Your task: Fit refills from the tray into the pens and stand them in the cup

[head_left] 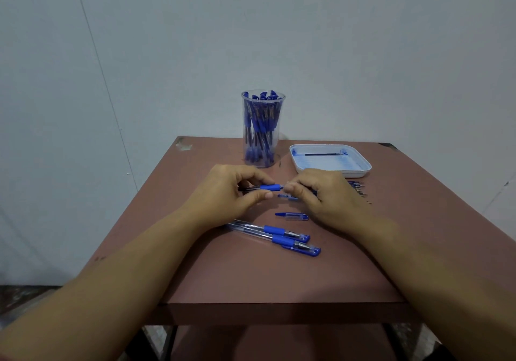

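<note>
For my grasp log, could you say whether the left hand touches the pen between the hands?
Touching: head view shows the left hand pinching the pen at its blue grip.

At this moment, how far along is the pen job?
Done: the cup holds many blue pens. In hand: left hand and right hand both grip one pen; a loose cap lies nearby. Left: two capped pens on the table, one refill in the tray.

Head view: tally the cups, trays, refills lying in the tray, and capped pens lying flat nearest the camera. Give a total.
Clear plastic cup: 1
White square plastic tray: 1
Dark thin refill in the tray: 1
Capped clear pens with blue grips: 2
Total: 5
</note>
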